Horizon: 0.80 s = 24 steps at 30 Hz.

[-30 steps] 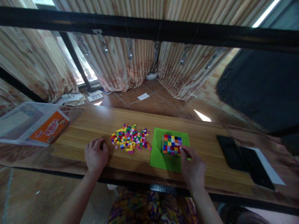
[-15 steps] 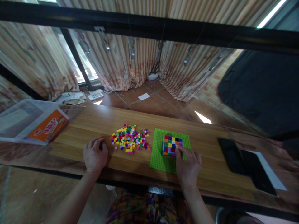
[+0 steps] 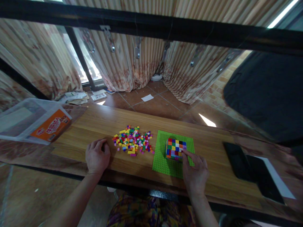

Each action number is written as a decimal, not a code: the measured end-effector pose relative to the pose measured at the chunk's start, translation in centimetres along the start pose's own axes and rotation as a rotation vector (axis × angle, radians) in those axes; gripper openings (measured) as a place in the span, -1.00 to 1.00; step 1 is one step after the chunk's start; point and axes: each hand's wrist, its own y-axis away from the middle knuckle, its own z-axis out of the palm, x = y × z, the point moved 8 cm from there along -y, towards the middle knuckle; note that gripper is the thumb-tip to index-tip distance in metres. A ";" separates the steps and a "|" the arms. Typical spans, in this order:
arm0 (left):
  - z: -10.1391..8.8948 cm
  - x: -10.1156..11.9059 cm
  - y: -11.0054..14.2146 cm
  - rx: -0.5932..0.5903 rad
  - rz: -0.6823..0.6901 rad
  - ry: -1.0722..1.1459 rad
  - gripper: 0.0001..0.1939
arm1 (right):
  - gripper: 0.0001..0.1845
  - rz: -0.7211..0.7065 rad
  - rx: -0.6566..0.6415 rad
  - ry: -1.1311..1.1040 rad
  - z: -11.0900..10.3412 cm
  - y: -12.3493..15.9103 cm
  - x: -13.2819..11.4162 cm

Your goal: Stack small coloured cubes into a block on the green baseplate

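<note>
A block of multicoloured toy bricks (image 3: 174,148) stands on a green studded baseplate (image 3: 161,159). My right hand (image 3: 195,172) reaches over the plate's right side, its index fingertip touching the block's top near the right edge. The other fingers are curled, and whether a small brick is pinched at the fingertips cannot be made out. My left hand (image 3: 97,156) rests on the wooden board near its front edge, fingers loosely curled in and nothing visible in them. Right of it lies a loose pile of small coloured bricks (image 3: 132,141).
At the far left stands a clear plastic box (image 3: 19,137) with an orange label. Two dark flat objects, one (image 3: 238,160) partly over the other, and a white sheet (image 3: 279,178) lie at the right. A dark metal bar (image 3: 151,23) crosses above, before striped curtains.
My right hand has drawn back slightly to the right, uncovering more of the block's top; its index finger is straighter. The left hand stays put. The view has shifted a little.
</note>
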 end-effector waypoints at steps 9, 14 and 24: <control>0.1 0.0 0.1 -0.021 -0.022 0.000 -0.73 | -0.32 0.455 0.013 -0.160 2.0 0.1 4.4; 0.0 0.0 0.1 -0.028 -0.041 0.000 -0.72 | -0.24 0.530 -0.030 -0.205 3.6 0.3 4.9; 0.2 0.0 0.1 -0.049 -0.041 0.012 -0.72 | -0.41 0.617 -0.015 -0.396 4.3 0.5 5.2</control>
